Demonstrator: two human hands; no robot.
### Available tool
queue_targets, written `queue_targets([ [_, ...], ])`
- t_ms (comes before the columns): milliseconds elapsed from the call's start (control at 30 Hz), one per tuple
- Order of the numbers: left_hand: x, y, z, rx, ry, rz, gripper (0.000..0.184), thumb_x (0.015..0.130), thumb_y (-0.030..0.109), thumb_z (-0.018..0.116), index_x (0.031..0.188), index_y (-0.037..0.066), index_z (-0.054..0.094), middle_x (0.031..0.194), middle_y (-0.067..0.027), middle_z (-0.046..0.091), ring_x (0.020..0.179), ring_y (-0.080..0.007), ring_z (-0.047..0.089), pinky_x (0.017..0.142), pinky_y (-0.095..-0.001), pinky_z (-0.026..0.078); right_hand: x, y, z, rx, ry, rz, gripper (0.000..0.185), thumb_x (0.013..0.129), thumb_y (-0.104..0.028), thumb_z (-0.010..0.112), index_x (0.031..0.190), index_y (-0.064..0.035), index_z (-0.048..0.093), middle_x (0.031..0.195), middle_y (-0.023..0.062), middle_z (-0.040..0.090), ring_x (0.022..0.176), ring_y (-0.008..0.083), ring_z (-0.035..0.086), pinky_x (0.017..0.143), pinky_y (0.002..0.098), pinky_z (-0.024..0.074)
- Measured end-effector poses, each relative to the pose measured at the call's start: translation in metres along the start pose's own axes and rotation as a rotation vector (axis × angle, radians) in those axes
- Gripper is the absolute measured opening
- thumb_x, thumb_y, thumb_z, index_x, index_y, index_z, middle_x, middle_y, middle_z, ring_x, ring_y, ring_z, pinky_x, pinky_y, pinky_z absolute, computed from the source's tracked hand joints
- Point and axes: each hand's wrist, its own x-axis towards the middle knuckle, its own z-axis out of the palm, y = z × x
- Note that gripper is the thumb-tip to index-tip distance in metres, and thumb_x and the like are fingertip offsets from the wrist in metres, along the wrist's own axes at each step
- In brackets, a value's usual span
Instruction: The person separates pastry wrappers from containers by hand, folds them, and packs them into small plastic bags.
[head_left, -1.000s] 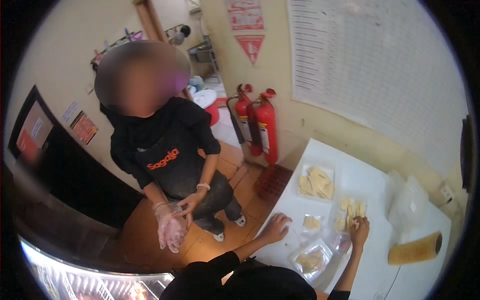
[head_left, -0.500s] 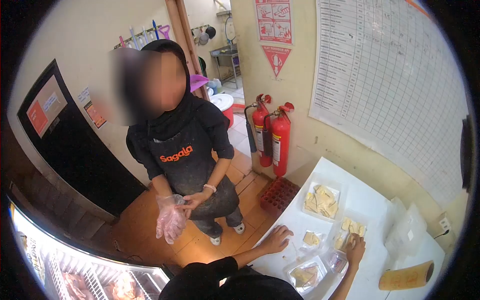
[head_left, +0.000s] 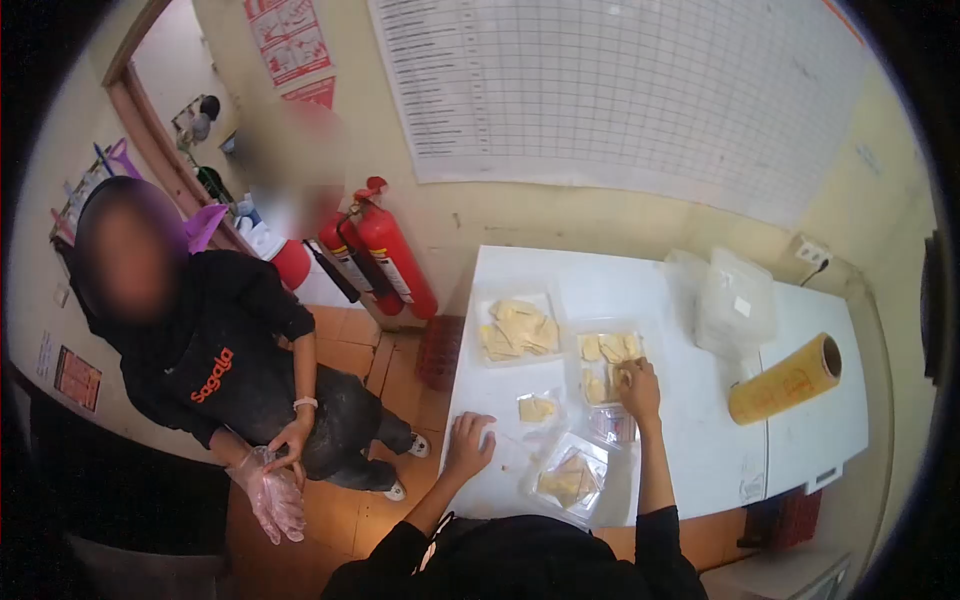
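My right hand (head_left: 638,388) reaches into a clear plastic container that holds pale yellow food pieces (head_left: 608,347). Its fingers are pinched together on one of the pieces, which they partly hide. On the table's left edge rests my left hand (head_left: 468,447), fingers apart and holding nothing. Between the hands lies a small clear pack with a yellow piece (head_left: 537,408). Nearer to me, a clear box holds more flat pieces (head_left: 568,483), with a small clear packet (head_left: 611,427) beside it. A larger container of pale yellow pieces (head_left: 520,330) stands farther back.
Stacked clear containers (head_left: 735,300) and a yellow roll (head_left: 785,382) are on the white table (head_left: 690,450). To the left stands a person (head_left: 230,340) handling a plastic glove (head_left: 272,495). Two fire extinguishers (head_left: 397,255) hang on the wall behind the table.
My view has swung to the right, so the table sits more central and the person farther left. My right hand is still at the same container; the left stays on the table edge.
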Motion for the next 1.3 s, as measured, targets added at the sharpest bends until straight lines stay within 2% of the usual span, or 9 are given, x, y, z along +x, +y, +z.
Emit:
queue_targets([
  [500,0.000,-0.003,0.004,0.005,0.036,-0.008,0.026,0.074,0.006,0.058,0.100,0.007,0.057,0.094,-0.0127,0.050,0.091,-0.0316,0.049,0.081,-0.0427,0.041,0.002,-0.016,-0.007,-0.006,-0.022,0.062,0.024,0.074,-0.003,0.058,0.096,-0.0091,0.065,0.097,0.0154,0.058,0.095,0.0345,0.055,0.082,0.0424,0.0465],
  [733,0.006,0.001,-0.001,0.000,-0.002,-0.038,0.025,0.075,0.007,0.058,0.100,0.006,0.058,0.095,-0.0133,0.051,0.093,-0.0326,0.049,0.082,-0.0428,0.041,0.033,-0.077,0.009,0.146,0.213,-0.218,0.028,0.073,0.001,0.056,0.101,-0.0012,0.058,0.097,0.0184,0.056,0.093,0.0376,0.053,0.081,0.0451,0.0439],
  [833,-0.002,-0.004,0.004,0.033,0.012,-0.031,0.026,0.075,0.008,0.059,0.101,0.006,0.058,0.094,-0.0140,0.053,0.093,-0.0336,0.051,0.083,-0.0432,0.041,0.063,-0.119,0.037,0.221,0.045,-0.290,0.021,0.079,-0.003,0.057,0.099,0.0000,0.059,0.103,0.0195,0.059,0.094,0.0366,0.057,0.082,0.0425,0.0462],
  [900,-0.003,-0.014,0.015,-0.008,0.057,0.012,0.028,0.074,0.007,0.060,0.102,0.006,0.058,0.094,-0.0142,0.054,0.094,-0.0348,0.051,0.083,-0.0445,0.041,0.077,-0.122,0.077,0.079,-0.042,-0.245,0.023,0.078,-0.009,0.060,0.098,0.0008,0.059,0.103,0.0215,0.060,0.094,0.0369,0.057,0.082,0.0452,0.0464],
  [933,-0.001,-0.017,0.013,-0.028,0.054,0.046,0.029,0.073,0.006,0.060,0.102,0.007,0.058,0.094,-0.0140,0.055,0.094,-0.0355,0.051,0.084,-0.0448,0.040,0.093,-0.120,0.096,-0.111,-0.278,-0.111,0.027,0.078,-0.017,0.061,0.099,0.0004,0.059,0.099,0.0218,0.061,0.093,0.0372,0.057,0.083,0.0462,0.0473],
  [1000,-0.001,-0.007,0.003,-0.059,0.056,0.010,0.029,0.074,0.007,0.060,0.103,0.007,0.057,0.097,-0.0142,0.054,0.097,-0.0347,0.050,0.085,-0.0447,0.040,0.096,-0.106,0.132,-0.211,-0.327,-0.118,0.046,0.074,-0.028,0.071,0.103,0.0029,0.054,0.100,0.0233,0.060,0.096,0.0365,0.060,0.076,0.0439,0.0528],
  [1033,-0.002,-0.007,0.003,-0.039,0.047,0.009,0.027,0.075,0.008,0.059,0.103,0.007,0.057,0.097,-0.0132,0.052,0.097,-0.0330,0.049,0.085,-0.0437,0.040,0.107,-0.102,0.138,-0.278,-0.492,-0.192,0.048,0.073,-0.027,0.072,0.104,0.0039,0.053,0.103,0.0242,0.057,0.093,0.0373,0.061,0.073,0.0422,0.0543],
  [1067,0.001,-0.008,0.001,-0.025,0.064,0.007,0.027,0.076,0.008,0.058,0.103,0.007,0.057,0.097,-0.0125,0.052,0.096,-0.0324,0.049,0.085,-0.0431,0.040,0.096,-0.130,0.115,-0.256,-0.344,-0.005,0.050,0.071,-0.020,0.073,0.107,0.0067,0.050,0.110,0.0263,0.053,0.092,0.0391,0.062,0.075,0.0423,0.0543],
  [1300,0.000,-0.005,0.000,-0.037,0.042,-0.029,0.026,0.076,0.008,0.058,0.102,0.008,0.056,0.096,-0.0112,0.050,0.095,-0.0308,0.049,0.084,-0.0424,0.041,0.104,-0.123,0.118,-0.165,-0.345,0.167,0.055,0.065,-0.013,0.077,0.106,0.0078,0.047,0.115,0.0261,0.050,0.096,0.0404,0.059,0.078,0.0421,0.0536],
])
